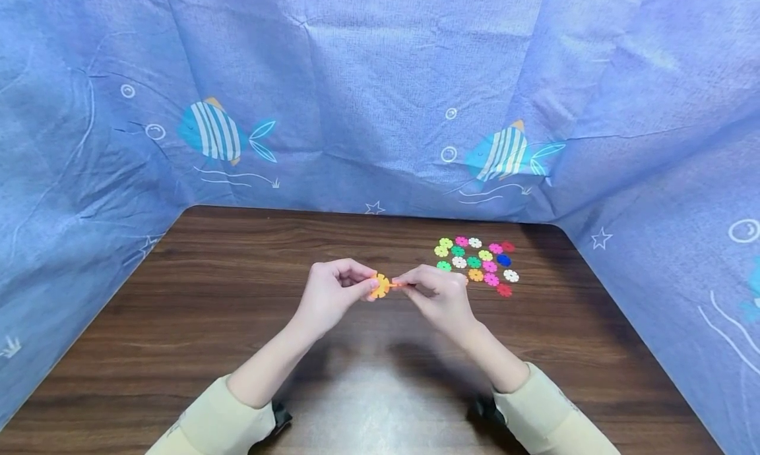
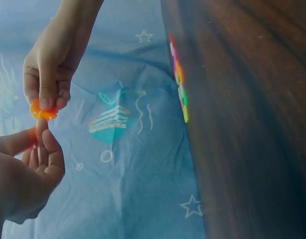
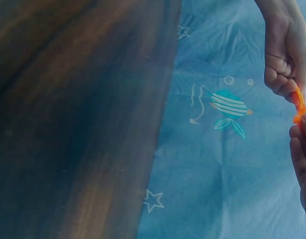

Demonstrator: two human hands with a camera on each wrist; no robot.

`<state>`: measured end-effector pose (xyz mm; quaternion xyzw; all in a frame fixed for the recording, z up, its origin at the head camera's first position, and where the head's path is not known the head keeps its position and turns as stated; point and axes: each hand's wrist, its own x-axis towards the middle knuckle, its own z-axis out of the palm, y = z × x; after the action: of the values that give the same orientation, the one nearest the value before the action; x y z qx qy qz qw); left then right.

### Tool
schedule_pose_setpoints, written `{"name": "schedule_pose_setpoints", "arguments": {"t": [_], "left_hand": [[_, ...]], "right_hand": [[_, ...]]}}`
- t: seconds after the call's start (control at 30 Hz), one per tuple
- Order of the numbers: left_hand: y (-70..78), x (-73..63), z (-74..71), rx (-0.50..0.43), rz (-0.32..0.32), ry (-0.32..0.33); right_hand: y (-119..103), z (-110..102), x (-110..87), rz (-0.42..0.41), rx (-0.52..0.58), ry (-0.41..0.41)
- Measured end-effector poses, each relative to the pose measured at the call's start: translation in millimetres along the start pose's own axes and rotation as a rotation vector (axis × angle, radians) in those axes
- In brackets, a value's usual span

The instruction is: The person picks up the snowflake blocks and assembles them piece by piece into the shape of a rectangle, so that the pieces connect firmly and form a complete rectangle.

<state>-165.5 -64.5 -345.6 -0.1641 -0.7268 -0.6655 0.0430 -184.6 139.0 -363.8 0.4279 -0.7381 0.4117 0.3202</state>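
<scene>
An orange flower-shaped plastic disc (image 1: 380,285), notched around its rim, faces the camera in the head view. My left hand (image 1: 332,290) pinches it between thumb and fingers. From the other side, my right hand (image 1: 438,295) pinches a second orange disc (image 1: 399,284), seen edge-on, its edge right at the first one's rim. Both discs are up above the table. In the left wrist view the right hand (image 2: 51,69) comes from the top and the left hand (image 2: 31,174) from below. The right wrist view shows orange plastic (image 3: 299,102) between the fingertips, partly covered.
Several notched discs in yellow, green, pink, white, blue, red and orange lie spread on the brown wooden table (image 1: 237,297), right of and beyond the right hand; a pink disc (image 1: 491,279) is among them. A blue fish-print curtain (image 1: 380,112) hangs around the table's back and sides.
</scene>
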Motion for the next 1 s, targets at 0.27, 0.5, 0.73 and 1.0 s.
{"name": "schedule_pose_setpoints", "arguments": {"t": [0.27, 0.5, 0.73, 1.0], "left_hand": [[-4.2, -5.5, 0.0, 0.101, 0.017, -0.025], [-10.5, -6.4, -1.7, 0.142, 0.031, -0.083], [-10.3, -6.8, -6.5, 0.205, 0.054, -0.119], [-6.4, -5.2, -24.6, 0.162, 0.026, -0.152]], "right_hand": [[-1.4, 4.6, -8.2, -0.079, 0.034, 0.02], [0.6, 0.8, -5.8, -0.101, 0.018, -0.045], [10.1, -12.3, -4.9, -0.085, -0.051, -0.1], [30.6, -46.1, -2.5, 0.136, -0.132, -0.219]]}}
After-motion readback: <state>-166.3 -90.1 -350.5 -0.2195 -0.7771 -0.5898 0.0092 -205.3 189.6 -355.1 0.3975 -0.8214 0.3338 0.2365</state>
